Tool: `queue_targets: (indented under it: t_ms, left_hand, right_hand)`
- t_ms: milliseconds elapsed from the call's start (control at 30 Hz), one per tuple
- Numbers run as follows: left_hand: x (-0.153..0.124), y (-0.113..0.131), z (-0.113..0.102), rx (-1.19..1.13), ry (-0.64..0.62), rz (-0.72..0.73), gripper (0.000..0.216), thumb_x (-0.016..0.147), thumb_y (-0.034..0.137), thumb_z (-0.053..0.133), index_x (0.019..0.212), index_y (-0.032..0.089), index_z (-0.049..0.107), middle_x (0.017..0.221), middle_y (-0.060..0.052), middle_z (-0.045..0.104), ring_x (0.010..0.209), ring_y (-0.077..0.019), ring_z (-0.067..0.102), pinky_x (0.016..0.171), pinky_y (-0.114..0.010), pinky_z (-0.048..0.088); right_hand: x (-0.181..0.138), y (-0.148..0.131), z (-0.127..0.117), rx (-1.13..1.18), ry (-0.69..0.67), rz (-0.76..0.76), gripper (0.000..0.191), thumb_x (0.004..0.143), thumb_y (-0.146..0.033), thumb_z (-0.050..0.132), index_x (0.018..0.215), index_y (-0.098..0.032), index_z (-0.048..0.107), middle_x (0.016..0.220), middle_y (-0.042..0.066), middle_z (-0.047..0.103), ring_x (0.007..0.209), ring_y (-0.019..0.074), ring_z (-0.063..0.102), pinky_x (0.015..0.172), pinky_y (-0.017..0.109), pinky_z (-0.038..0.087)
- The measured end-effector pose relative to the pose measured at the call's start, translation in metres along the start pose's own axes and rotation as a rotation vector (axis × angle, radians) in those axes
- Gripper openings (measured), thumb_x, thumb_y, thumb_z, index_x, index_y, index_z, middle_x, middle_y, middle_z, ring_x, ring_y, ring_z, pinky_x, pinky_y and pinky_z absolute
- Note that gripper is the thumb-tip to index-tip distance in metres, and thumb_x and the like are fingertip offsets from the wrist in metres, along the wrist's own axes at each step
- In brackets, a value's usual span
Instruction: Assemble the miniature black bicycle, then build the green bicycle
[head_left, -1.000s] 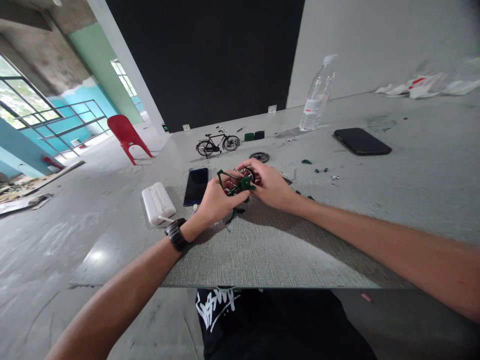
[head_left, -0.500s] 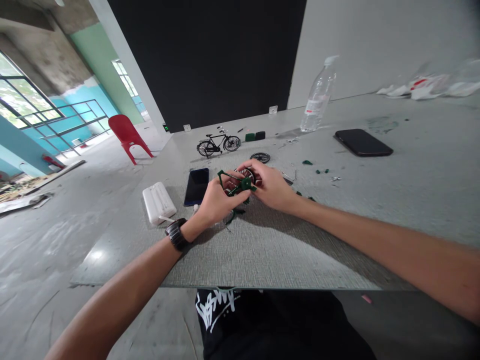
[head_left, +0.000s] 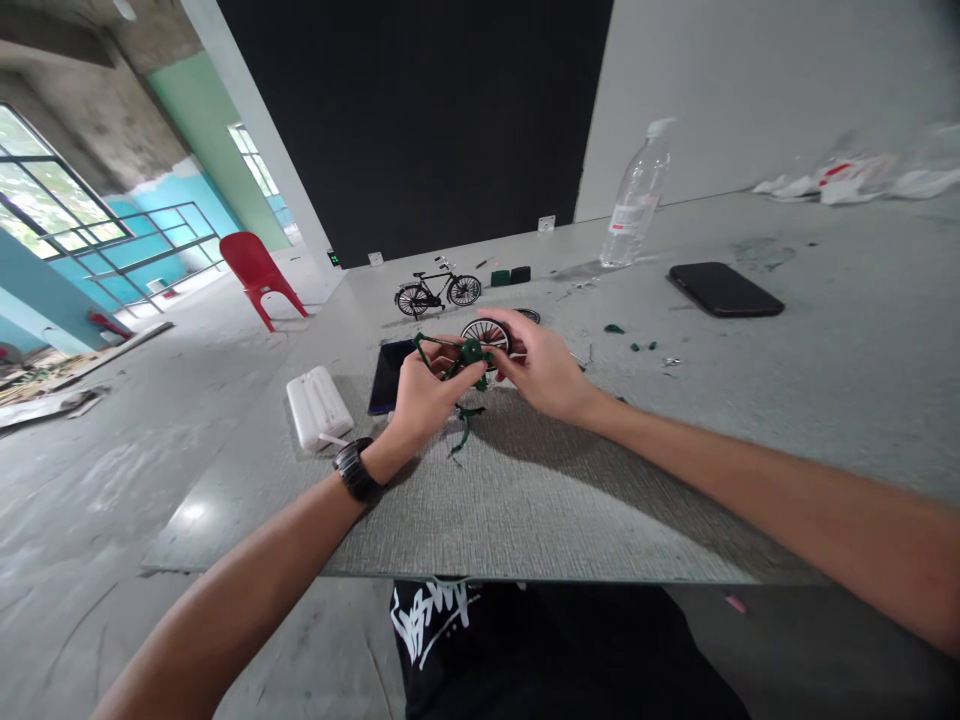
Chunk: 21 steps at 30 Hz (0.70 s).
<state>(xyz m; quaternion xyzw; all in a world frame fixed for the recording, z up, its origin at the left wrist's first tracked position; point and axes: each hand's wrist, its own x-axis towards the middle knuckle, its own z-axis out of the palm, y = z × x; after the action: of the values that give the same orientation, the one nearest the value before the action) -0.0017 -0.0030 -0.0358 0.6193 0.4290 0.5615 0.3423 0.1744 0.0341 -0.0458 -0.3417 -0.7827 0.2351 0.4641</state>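
Observation:
My left hand, with a black watch on the wrist, grips a small dark green model bicycle frame held just above the grey table. A thin green part of the frame hangs down below my fingers. My right hand pinches a spoked model wheel with a black tyre against the rear of the frame. A second loose wheel lies just behind my right hand, partly hidden by it.
A finished black model bicycle stands farther back. A white power bank and a dark phone lie left of my hands. Another phone, a plastic bottle, small green parts and two small blocks are on the right and back.
Both hands lifted the frame and wheel slightly and shifted them left. The frame now hangs over the dark phone's edge.

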Motion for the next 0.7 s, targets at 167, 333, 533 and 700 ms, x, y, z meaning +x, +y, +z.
queue_targets:
  t_ms: [167,333,533,700]
  left_hand:
    - [0.003,-0.003,-0.002,-0.054,-0.002,-0.011,0.024,0.076,0.028,0.082,0.094,0.015,0.073,0.089,-0.006,0.076,0.082,-0.0170,0.069,0.075,-0.030,0.053]
    - [0.004,-0.002,-0.003,-0.094,0.000,0.005,0.023,0.077,0.028,0.082,0.095,0.017,0.072,0.088,-0.005,0.075,0.079,-0.0153,0.069,0.073,-0.029,0.053]
    - [0.006,0.001,-0.005,-0.164,0.040,0.016,0.028,0.075,0.024,0.083,0.097,0.018,0.067,0.088,-0.003,0.073,0.076,-0.0147,0.069,0.069,-0.028,0.054]
    - [0.007,0.004,-0.006,-0.131,0.051,0.028,0.028,0.075,0.021,0.082,0.096,0.017,0.065,0.087,-0.002,0.070,0.075,-0.0142,0.067,0.068,-0.029,0.053]
  right_hand:
    - [0.001,-0.001,-0.002,0.131,-0.028,0.047,0.045,0.099,-0.039,0.061,0.140,-0.023,0.055,0.109,0.008,0.072,0.074,0.0211,0.070,0.073,0.044,0.061]
    - [0.004,-0.007,-0.007,0.190,-0.035,0.043,0.044,0.097,-0.038,0.064,0.138,-0.023,0.056,0.105,0.007,0.070,0.074,0.0190,0.067,0.069,0.040,0.060]
    - [0.010,-0.015,-0.013,0.227,-0.059,0.044,0.045,0.096,-0.038,0.067,0.136,-0.021,0.056,0.105,0.007,0.070,0.077,0.0194,0.068,0.070,0.041,0.061]
    - [0.013,-0.022,-0.023,0.249,-0.095,0.009,0.040,0.094,-0.034,0.068,0.130,-0.022,0.057,0.104,0.007,0.070,0.083,0.0207,0.068,0.070,0.040,0.062]
